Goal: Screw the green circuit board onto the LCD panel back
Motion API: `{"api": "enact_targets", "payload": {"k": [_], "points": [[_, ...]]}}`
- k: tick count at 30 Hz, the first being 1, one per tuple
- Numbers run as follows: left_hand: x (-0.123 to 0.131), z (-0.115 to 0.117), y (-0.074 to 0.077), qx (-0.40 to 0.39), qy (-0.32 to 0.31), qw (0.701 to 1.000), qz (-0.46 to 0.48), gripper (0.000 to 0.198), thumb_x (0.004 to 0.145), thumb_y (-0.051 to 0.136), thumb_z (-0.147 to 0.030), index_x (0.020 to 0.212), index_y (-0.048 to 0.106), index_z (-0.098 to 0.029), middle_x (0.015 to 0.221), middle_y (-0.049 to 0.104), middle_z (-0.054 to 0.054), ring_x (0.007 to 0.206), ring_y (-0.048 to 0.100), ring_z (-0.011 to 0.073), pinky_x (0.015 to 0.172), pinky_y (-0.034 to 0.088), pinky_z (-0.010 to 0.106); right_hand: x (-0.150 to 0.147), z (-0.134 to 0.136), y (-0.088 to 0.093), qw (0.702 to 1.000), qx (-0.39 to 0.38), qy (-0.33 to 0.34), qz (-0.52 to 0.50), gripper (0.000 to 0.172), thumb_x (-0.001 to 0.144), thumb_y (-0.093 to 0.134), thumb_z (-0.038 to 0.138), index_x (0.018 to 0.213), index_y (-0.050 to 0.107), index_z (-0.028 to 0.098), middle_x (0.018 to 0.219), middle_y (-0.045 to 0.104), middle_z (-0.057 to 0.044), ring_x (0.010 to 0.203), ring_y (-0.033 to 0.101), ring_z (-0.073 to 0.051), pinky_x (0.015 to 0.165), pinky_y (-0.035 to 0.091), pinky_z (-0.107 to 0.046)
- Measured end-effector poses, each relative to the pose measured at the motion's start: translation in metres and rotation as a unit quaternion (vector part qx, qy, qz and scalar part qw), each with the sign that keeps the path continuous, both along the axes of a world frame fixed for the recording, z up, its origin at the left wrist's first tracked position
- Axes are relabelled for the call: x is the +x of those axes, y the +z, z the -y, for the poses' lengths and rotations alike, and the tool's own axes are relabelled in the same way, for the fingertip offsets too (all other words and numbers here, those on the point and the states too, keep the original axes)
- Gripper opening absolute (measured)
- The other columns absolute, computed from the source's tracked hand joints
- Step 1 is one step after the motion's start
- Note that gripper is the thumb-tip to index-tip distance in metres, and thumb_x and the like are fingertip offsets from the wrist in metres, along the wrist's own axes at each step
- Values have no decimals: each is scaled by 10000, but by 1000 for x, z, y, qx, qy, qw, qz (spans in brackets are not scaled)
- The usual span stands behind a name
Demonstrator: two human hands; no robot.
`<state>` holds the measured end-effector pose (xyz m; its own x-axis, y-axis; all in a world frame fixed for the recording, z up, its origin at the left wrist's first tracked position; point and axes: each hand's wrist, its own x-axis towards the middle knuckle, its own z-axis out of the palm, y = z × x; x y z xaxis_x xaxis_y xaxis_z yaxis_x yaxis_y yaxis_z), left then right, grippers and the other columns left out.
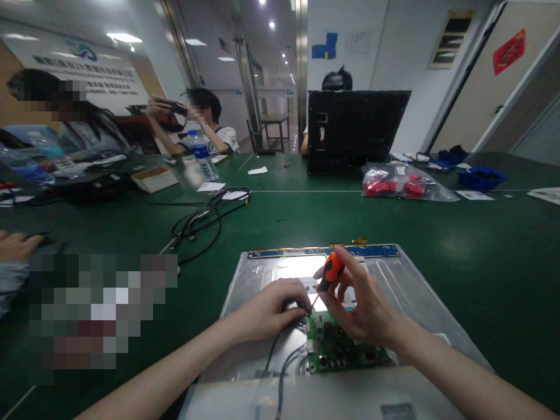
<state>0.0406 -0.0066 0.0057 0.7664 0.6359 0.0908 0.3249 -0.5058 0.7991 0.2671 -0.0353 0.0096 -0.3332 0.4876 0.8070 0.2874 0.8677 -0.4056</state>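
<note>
An orange-and-black screwdriver (331, 272) is pinched in the fingers of my right hand (365, 303), its handle tilted and its thin shaft pointing down. The tip meets the upper left corner of a green circuit board (336, 344). Right beside that corner, the fingers of my left hand (280, 309) are curled together, with something dark in or under them that I cannot make out. The board lies on a silver metal panel (415, 309), which has a narrow blue circuit strip (376, 251) along its far edge. Grey cables (283, 379) run from the board's left side.
A black cable coil (210, 216) lies left of the panel. Farther back are a dark monitor-like panel (359, 131), a plastic bag with red items (402, 182), a blue tray (481, 177) and a water bottle (203, 156). Another person's hand (17, 245) rests at the left.
</note>
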Motion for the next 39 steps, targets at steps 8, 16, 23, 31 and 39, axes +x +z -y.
{"api": "enact_targets", "payload": {"k": [8,16,23,31,39], "points": [[0,0,-1,-2,-3,1000,3,100,929,617,-155,908,701,-205,924,702,26,920,631,209,851,458,327,0,1,-1,1000,-23,5,-7,845,977,540,111,1675,110,313,916,699,-24,567,636,-129,455,534,-218],[-1,-1,-3,2,-2,1000,-4,91,932,613,-172,916,697,-202,935,696,31,922,622,213,852,449,329,3,1,2,1000,-5,6,12,836,978,553,119,1673,124,301,942,711,-37,573,644,-130,447,520,-216],[0,0,4,3,4,1000,-11,73,931,616,-200,871,658,-196,858,666,17,844,593,199,773,434,303,5,3,2,1000,-13,-6,23,839,977,541,109,1677,113,286,951,718,-50,579,645,-141,462,541,-240],[0,-1,5,-19,4,1000,-19,62,922,609,-181,897,663,-196,895,676,22,859,602,198,796,461,315,6,-1,0,1000,-9,-16,14,858,991,586,173,1675,90,318,880,672,-5,534,613,-120,424,487,-205],[5,-18,8,-69,-29,996,-40,27,865,690,-185,863,663,-188,903,681,20,853,621,195,792,490,311,8,0,-2,999,-18,-17,29,859,974,592,158,1669,106,297,831,650,7,555,616,-135,447,494,-222]]}}
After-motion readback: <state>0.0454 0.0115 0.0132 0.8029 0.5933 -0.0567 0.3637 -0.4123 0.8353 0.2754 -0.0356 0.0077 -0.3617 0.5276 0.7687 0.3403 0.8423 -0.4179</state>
